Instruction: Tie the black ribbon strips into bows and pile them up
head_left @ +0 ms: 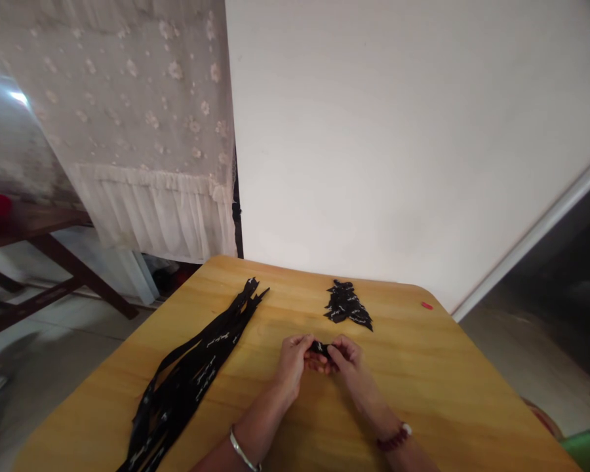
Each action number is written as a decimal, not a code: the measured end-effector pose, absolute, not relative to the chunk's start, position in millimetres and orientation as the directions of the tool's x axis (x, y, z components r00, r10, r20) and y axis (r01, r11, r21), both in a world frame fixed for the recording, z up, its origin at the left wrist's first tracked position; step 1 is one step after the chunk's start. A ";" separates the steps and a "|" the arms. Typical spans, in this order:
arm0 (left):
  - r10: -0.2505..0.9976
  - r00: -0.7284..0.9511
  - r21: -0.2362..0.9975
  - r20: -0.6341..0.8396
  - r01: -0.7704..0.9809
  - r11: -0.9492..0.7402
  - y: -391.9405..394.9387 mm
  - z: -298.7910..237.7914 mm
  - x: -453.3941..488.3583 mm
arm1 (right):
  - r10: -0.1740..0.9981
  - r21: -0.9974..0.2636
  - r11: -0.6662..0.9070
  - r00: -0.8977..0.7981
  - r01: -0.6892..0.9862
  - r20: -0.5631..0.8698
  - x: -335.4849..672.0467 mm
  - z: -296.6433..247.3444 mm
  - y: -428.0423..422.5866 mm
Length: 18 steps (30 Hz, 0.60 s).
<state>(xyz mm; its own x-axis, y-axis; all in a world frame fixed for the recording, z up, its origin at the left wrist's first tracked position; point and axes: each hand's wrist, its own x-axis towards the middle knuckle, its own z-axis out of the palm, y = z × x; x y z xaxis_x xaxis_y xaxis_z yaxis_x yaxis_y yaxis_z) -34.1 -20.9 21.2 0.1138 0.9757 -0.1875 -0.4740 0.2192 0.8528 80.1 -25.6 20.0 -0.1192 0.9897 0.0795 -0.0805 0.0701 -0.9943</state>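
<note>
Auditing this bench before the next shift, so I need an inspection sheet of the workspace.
surface: a wooden table, honey-coloured, with rounded far corners.
job's things: long black ribbon strips with white lettering lie bundled at left; a pile of short black ribbon pieces lies towards the far edge; a short black ribbon piece is between the hands.
clutter: a small red item near the far right edge.
grippers: the left hand and right hand both pinch the piece.
cables: nothing seen.
surroundings: a lace curtain, a white wall, a dark wooden bench at left.
</note>
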 end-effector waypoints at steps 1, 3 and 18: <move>0.976 0.114 0.852 -0.187 -0.475 0.219 -20.9 21.3 -33.8 | 0.989 -0.994 0.079 -0.116 -0.076 0.087 79.8 19.8 -25.5; 0.976 0.114 0.854 -0.184 -0.474 0.216 -20.7 21.3 -33.4 | 0.988 -0.992 0.092 -0.115 -0.081 0.101 79.0 19.9 -25.7; 0.959 0.215 0.838 -0.183 -0.476 0.267 -23.3 20.9 -35.5 | 0.992 -0.994 0.106 -0.070 -0.027 0.107 82.4 17.6 -23.7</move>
